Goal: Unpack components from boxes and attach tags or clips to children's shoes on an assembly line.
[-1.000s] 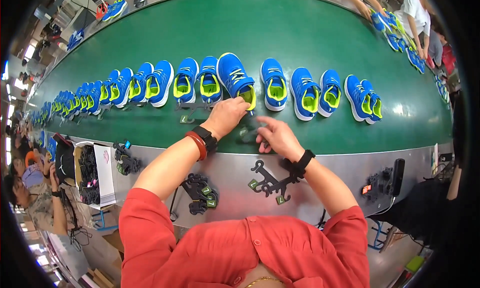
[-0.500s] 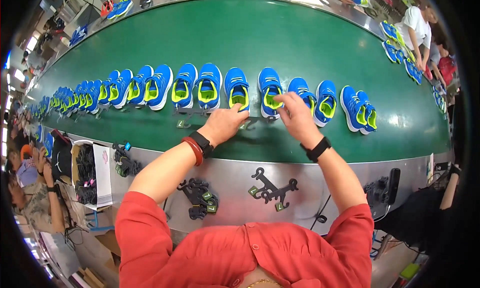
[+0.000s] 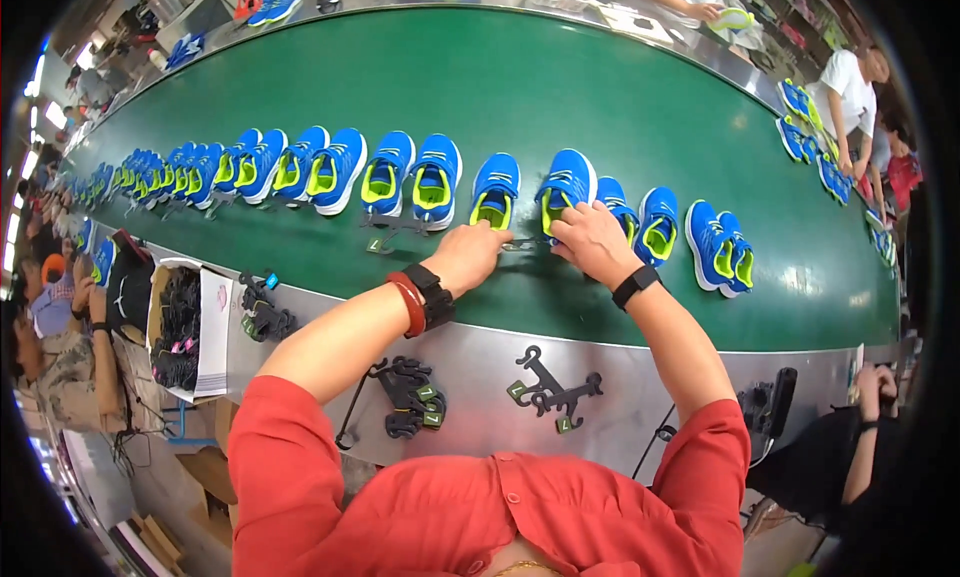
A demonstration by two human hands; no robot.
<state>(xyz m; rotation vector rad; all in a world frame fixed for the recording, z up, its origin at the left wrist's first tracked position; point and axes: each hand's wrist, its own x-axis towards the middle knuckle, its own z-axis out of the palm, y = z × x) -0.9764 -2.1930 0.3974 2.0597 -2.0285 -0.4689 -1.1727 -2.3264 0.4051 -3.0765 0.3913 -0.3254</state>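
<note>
Before me on the green table, a blue sneaker with lime lining stands with its heel toward me. My left hand is closed at that heel, pinching one end of a black plastic shoe hanger. The hanger spans the gap to a second blue sneaker, which is turned slightly. My right hand grips that sneaker's heel, fingertips over the collar. The hanger's far end is hidden under my right fingers. To the left, another black hanger with a green tag lies at the heels of a sneaker pair.
More blue sneakers run in a row leftward; further pairs stand to the right. On the metal ledge lie a hanger pile and two loose hangers. A box of hangers is at the left. Co-workers are across the table.
My right hand has come down onto the second sneaker's heel, and that sneaker has turned slightly. My left hand stays by the first heel. The whole view has shifted a little.
</note>
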